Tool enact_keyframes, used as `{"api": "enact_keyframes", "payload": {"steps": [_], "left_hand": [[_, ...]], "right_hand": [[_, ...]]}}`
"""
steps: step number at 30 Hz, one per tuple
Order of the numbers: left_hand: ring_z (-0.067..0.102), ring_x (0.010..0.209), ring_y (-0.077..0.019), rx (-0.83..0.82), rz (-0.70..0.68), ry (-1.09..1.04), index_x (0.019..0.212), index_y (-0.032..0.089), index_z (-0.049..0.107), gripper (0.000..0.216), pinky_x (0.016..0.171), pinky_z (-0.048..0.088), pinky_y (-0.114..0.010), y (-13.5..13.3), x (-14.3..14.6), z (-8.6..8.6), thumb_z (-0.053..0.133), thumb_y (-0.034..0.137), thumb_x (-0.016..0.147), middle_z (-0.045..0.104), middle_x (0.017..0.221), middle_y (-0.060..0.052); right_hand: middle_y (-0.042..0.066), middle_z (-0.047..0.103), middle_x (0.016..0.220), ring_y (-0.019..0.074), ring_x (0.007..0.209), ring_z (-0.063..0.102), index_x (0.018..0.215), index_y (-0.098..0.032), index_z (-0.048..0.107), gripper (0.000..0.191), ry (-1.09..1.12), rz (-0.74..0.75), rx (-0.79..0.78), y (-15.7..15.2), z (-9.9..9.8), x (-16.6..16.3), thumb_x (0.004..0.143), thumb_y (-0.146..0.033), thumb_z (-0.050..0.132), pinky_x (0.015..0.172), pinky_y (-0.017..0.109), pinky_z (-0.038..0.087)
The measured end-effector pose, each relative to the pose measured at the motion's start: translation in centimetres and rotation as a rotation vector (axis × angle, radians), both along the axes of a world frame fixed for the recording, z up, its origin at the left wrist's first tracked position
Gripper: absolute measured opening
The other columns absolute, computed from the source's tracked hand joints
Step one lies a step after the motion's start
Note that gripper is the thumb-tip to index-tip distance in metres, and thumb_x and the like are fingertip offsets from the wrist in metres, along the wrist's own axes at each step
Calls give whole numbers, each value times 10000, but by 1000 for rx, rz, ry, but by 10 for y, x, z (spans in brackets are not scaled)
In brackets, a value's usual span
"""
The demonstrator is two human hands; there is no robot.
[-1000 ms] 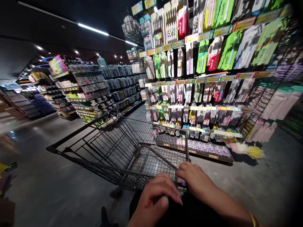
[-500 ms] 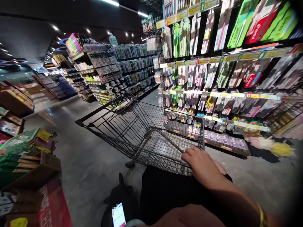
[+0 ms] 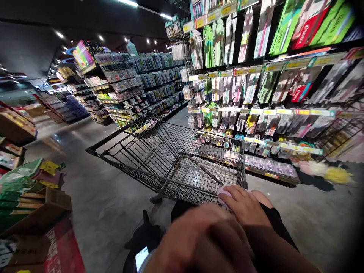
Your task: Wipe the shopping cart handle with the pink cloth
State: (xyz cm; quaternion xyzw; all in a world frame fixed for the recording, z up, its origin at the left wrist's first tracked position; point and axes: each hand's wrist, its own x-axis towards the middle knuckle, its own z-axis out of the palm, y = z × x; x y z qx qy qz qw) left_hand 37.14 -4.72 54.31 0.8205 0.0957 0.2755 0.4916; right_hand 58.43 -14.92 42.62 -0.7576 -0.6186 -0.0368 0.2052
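The shopping cart [image 3: 199, 172] stood in the middle of the frame, its basket of dark wire turned toward the shelves. The right hand [image 3: 241, 201] was right of the lower centre, with its fingers bent over a pale purple thing [image 3: 224, 192] at the near corner of the cart; whether they were clamped on it I could not tell, because the palm was hidden. The left hand [image 3: 204, 237] appeared large and blurred at the bottom centre, in front of the right forearm. Its fingers looked curled, but I could not tell whether it held something, nor whether the two hands were touching.

In the lower left of centre, a lit screen [image 3: 141, 258] was visible beside the left hand. Hanging packages [image 3: 264, 30] filled the upper right, above rows of price labels [image 3: 269, 112]. A cardboard box [image 3: 58, 201] stood at the lower left.
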Motion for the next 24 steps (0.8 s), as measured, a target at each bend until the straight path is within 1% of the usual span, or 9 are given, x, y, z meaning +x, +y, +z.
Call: {"api": "enact_keyframes", "payload": {"steps": [1, 3, 4, 6, 8, 12, 16, 20, 24], "left_hand": [[685, 852, -227, 23, -8, 27, 823, 296, 780, 840, 794, 532, -345, 14, 16, -1, 167, 871, 829, 701, 759, -59], [662, 975, -219, 77, 136, 87, 1033, 252, 753, 698, 893, 505, -345, 43, 48, -8, 216, 693, 961, 730, 985, -75], [652, 995, -207, 147, 214, 141, 1080, 236, 734, 631, 912, 493, -335, 55, 62, -15, 230, 607, 1000, 727, 1026, -74], [641, 1002, -215, 412, 324, 331, 1034, 218, 735, 540, 944, 458, -344, 75, 84, -36, 297, 534, 1015, 728, 1006, -76], [658, 922, -224, 629, 336, 583, 913, 205, 740, 526, 886, 464, -346, 86, 99, -59, 322, 508, 1015, 729, 905, -84], [685, 830, -253, 757, 373, 891, 846, 158, 754, 710, 753, 480, -342, 88, 109, -91, 191, 558, 1014, 724, 832, -136], [694, 846, -270, 752, 313, 970, 858, 133, 768, 815, 744, 483, -349, 86, 113, -93, 109, 591, 1002, 727, 833, -151], [699, 883, -274, 717, 296, 1033, 926, 123, 764, 753, 750, 490, -341, 89, 122, -88, 165, 573, 1004, 737, 894, -153], [699, 876, -261, 727, 350, 1054, 918, 138, 763, 676, 733, 485, -326, 93, 126, -90, 212, 517, 1013, 740, 887, -141]], "right_hand": [[63, 595, 1326, 293, 1247, 451, 1203, -331, 635, 421, 19, -17, 4, -1, 0, 3, 883, -120, 462, 996, 456, 358], [75, 627, 1247, 284, 1170, 497, 1138, -304, 661, 377, 70, -56, -4, 5, 5, 7, 871, -123, 466, 955, 435, 390], [77, 640, 1201, 274, 1126, 515, 1106, -292, 669, 357, 101, -60, -14, 12, 8, 8, 869, -123, 462, 931, 418, 405], [72, 647, 1152, 251, 1076, 529, 1081, -278, 671, 357, 164, -28, -20, 28, 14, 4, 859, -108, 450, 913, 390, 422], [65, 634, 1190, 240, 1106, 518, 1145, -277, 652, 434, 197, 36, 7, 41, 15, 0, 820, -72, 452, 941, 382, 419], [65, 597, 1286, 251, 1205, 471, 1239, -287, 618, 519, 131, 142, 57, 37, 1, 6, 801, -57, 464, 1005, 407, 387], [96, 587, 1297, 282, 1228, 453, 1246, -250, 619, 456, 46, 106, 99, 21, -11, 22, 828, -119, 492, 1009, 422, 377], [83, 637, 1169, 249, 1073, 523, 1211, -246, 626, 373, 69, -36, 2, 38, -4, 20, 868, -194, 488, 899, 358, 419], [88, 639, 1143, 244, 1032, 526, 1249, -229, 601, 401, -26, 31, 40, 54, -2, 17, 858, -205, 515, 857, 340, 419]]}}
